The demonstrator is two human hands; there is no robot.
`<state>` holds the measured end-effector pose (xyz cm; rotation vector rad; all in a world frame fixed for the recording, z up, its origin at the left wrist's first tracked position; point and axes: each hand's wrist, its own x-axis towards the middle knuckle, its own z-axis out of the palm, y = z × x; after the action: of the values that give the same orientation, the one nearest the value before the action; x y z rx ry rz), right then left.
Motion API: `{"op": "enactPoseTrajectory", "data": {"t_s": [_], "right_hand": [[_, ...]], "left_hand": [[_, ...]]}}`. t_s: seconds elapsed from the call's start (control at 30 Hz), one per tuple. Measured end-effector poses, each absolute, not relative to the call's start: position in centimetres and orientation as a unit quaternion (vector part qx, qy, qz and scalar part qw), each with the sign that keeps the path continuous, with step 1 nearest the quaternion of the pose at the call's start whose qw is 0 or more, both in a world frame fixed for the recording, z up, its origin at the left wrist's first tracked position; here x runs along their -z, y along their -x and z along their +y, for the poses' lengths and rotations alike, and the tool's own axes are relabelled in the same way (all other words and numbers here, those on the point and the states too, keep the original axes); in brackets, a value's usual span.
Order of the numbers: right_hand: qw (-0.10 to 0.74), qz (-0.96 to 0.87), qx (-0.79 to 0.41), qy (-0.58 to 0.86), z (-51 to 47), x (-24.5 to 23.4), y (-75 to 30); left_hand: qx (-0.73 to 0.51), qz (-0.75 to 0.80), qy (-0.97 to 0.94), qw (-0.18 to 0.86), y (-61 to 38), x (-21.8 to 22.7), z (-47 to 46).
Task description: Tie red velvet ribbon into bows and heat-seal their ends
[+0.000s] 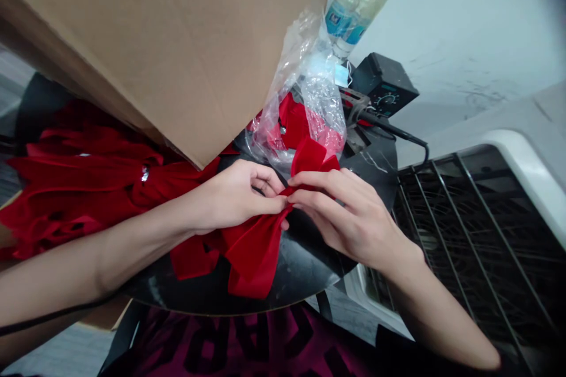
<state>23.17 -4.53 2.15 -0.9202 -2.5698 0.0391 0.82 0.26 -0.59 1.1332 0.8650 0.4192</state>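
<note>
Over the near part of the round black table point(305, 265), I see wide red tails fanning toward the person from a red ribbon bow point(259, 247), velvety and creased at its pinched middle. There the left hand point(239, 197) and right hand point(360, 221) nip it between fingertips. It should handle light, floppy, hardly fragile, best held at that gather. Beyond sits a crinkled clear plastic bag point(325, 91).

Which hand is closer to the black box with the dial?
Right. The right hand is below the black box in the picture; the left hand is farther away, down and left of it.
</note>
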Motion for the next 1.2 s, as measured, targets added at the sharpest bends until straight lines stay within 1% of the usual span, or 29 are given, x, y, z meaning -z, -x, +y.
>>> {"op": "enactPoseTrajectory", "data": {"t_s": [0.13,0.23,0.33,0.43,0.5,0.63,0.77,0.87,0.93,1.0,1.13,1.2], "right_hand": [[0.191,-0.912,-0.082,0.354,-4.8,-2.7,-23.1],[0.186,-0.886,-0.165,0.391,-4.9,-3.2,-23.1],[0.201,-0.857,-0.239,0.409,-4.6,-3.6,-23.0],[0.215,-0.841,-0.285,0.407,-4.2,-4.2,-22.9],[0.205,-0.834,-0.299,0.416,-4.1,-4.6,-23.0],[0.182,-0.842,-0.268,0.431,-4.3,-4.9,-23.1],[0.193,-0.846,-0.268,0.419,-4.2,-4.3,-22.8],[0.215,-0.839,-0.274,0.419,-4.4,-4.4,-22.6],[0.243,-0.834,-0.237,0.435,-5.0,-4.8,-22.8],[0.251,-0.833,-0.172,0.462,-6.0,-5.0,-23.0],[0.193,-0.855,-0.054,0.479,-7.8,-4.2,-22.9],[0.189,-0.854,-0.022,0.485,-8.1,-3.4,-22.6]], "left_hand": [[-0.175,0.369,-0.554,0.726,-0.3,0.3,0.4],[-0.159,0.346,-0.592,0.710,0.0,-0.1,0.3],[-0.161,0.341,-0.614,0.693,0.0,-0.3,0.1],[-0.163,0.339,-0.614,0.694,-0.2,-0.3,0.0],[-0.161,0.341,-0.621,0.688,-0.2,-0.4,0.0],[-0.171,0.348,-0.624,0.678,-0.2,-0.4,-0.2],[-0.169,0.340,-0.586,0.716,-0.4,-0.2,-0.4],[-0.179,0.371,-0.566,0.714,-0.6,-0.2,-0.3],[-0.196,0.393,-0.556,0.706,-0.7,-0.2,-0.2],[-0.215,0.408,-0.546,0.699,-0.6,-0.2,-0.1],[-0.246,0.422,-0.538,0.687,-0.5,-0.1,-0.1],[-0.251,0.425,-0.532,0.688,-0.6,-0.1,-0.2]]}}
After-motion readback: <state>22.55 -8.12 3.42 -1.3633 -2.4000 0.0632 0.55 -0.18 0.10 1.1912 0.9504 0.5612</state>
